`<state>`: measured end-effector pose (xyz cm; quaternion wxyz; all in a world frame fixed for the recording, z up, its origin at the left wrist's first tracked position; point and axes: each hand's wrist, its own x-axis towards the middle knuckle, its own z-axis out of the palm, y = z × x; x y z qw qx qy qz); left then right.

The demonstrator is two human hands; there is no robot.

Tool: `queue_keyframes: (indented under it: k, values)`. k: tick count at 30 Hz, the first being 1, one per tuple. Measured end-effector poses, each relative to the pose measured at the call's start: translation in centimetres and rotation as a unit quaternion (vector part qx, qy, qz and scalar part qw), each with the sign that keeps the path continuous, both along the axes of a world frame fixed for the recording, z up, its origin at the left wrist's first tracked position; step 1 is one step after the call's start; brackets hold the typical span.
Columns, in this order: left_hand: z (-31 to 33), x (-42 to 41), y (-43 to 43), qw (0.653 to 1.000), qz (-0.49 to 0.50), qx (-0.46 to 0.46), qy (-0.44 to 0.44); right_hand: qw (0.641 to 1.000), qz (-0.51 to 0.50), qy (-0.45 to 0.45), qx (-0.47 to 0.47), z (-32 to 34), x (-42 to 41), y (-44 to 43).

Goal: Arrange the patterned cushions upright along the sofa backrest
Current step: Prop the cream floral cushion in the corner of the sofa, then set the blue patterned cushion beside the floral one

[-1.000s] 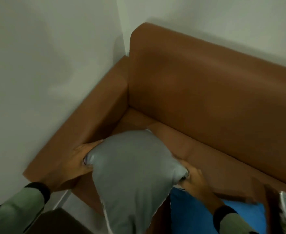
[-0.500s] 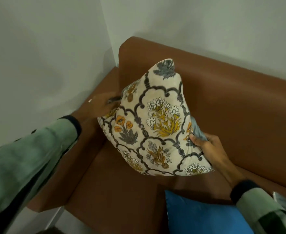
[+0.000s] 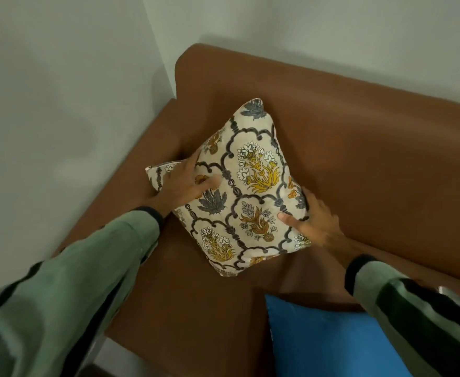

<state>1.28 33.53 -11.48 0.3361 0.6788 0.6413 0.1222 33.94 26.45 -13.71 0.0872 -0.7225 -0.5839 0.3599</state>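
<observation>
While we're only partway through this one, the first patterned cushion (image 3: 246, 186) is sitting in the sofa (image 3: 359, 137) corner, leaning back on the backrest (image 3: 345, 110) with its bottom edge on the seat. It's standing more on a point than square, so it probably needs a nudge. Our left hand (image 3: 188, 186) is pressing flat on its face at about 9 o'clock, fingers spread wide, gripping nothing. Our right hand (image 3: 313, 224) is cupping the cushion's edge at 4 o'clock, fingers curled loosely against it. A blue cushion (image 3: 318, 338) is lying flat on the seat at 5 o'clock, not patterned on the side we're seeing. Whatever else is waiting off to the right, we can't tell.
</observation>
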Motion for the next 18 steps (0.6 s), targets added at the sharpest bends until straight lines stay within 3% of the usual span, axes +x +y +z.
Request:
queue_keyframes:
  k: [6,11,15,18]
  values:
    - [-1.6,2.4,-5.4,0.984,0.043,0.13,0.114,0.995,0.04,-0.055,0.072,-0.1,0.9,-2.9]
    - [-2.2,5.2,-13.5,0.947,-0.059,0.244,0.2,0.99,0.089,-0.09,0.062,-0.5,5.6,-9.4]
    - [-3.7,9.8,-20.7,0.939,-0.164,0.194,0.23,0.988,0.123,-0.094,0.02,-2.1,11.0,-16.6]
    - [-4.9,13.0,-27.2,0.912,-0.247,0.151,0.29,0.979,0.182,-0.086,0.021,-2.7,14.8,-23.2]
